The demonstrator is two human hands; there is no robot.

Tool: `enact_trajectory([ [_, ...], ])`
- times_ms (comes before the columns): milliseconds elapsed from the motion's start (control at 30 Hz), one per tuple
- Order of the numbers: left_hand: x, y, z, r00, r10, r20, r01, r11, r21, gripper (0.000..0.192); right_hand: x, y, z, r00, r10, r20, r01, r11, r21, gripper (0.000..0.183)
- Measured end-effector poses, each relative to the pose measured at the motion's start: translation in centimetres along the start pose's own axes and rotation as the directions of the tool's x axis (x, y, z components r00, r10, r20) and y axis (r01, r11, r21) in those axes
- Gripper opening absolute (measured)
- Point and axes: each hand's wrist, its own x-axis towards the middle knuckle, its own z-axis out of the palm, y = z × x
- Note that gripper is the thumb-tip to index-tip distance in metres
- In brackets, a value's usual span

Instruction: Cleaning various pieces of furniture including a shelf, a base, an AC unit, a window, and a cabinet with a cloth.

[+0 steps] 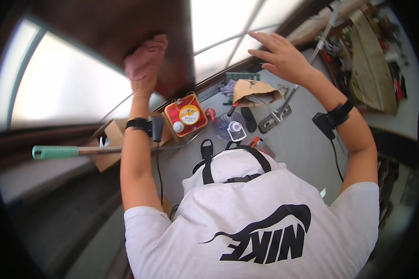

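My left hand is raised and holds a crumpled pink cloth. The cloth lies against a dark brown panel, which is blurred, and it covers most of my fingers. To the right, my right hand is up in the air with its fingers apart and nothing in it. Behind its fingertips are bright window panes with thin bars. I cannot tell whether the fingers touch the glass or frame.
Below stand a red and yellow square tin, a clear plastic jug, a brown paper bag and a cardboard box. A green-handled pole sticks out left. A flat mop head lies on the floor. Cluttered shelving is right.
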Motion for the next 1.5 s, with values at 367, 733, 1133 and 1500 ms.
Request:
enact_trajectory([
  [367, 22.2, 12.9, -4.9, 0.929, 0.363, 0.073, -0.358, 0.829, 0.431, 0.035, -24.1, -8.9, 1.9, 0.652, 0.689, 0.316, -0.754, 0.636, 0.166, 0.041],
  [733, 17.1, 10.9, 9.0, 0.910, 0.038, 0.412, 0.390, 0.253, -0.885, 0.026, -37.1, -25.8, 2.7, 0.172, 0.856, 0.488, -0.984, 0.129, 0.121, 0.040],
  [1133, 11.5, 13.1, 5.8, 0.536, 0.490, 0.687, -0.651, 0.759, -0.033, 0.014, -45.0, -35.5, 2.4, -0.018, 0.852, 0.523, -0.984, -0.107, 0.140, 0.041],
  [1500, 9.1, 5.0, 8.6, 0.517, -0.028, 0.856, -0.164, 0.978, 0.132, 0.047, -52.5, -42.5, 6.8, -0.059, 0.818, 0.573, -0.934, -0.247, 0.257, 0.041],
])
